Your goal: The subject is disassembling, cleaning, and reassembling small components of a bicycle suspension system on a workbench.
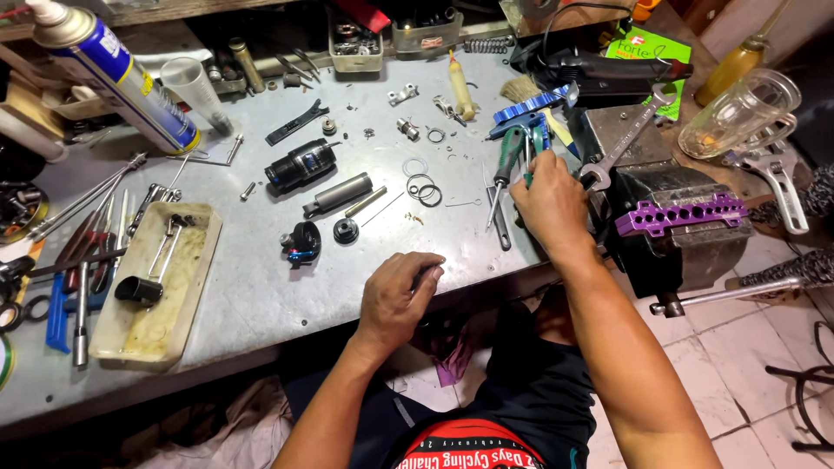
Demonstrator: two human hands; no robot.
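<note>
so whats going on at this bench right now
A person sits at a grey metal workbench strewn with small dismantled parts. The right hand reaches among the green-handled tools beside a vise fitted with purple jaw pads. The left hand rests near the bench's front edge, fingers curled on something small and dark. Black cylindrical parts, rings and a tray lie untouched.

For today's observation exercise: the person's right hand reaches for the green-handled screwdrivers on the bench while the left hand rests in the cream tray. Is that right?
Not quite. In the head view the left hand rests on the bench's front edge, not in the cream tray. The right hand is at the green-handled screwdrivers.
</note>
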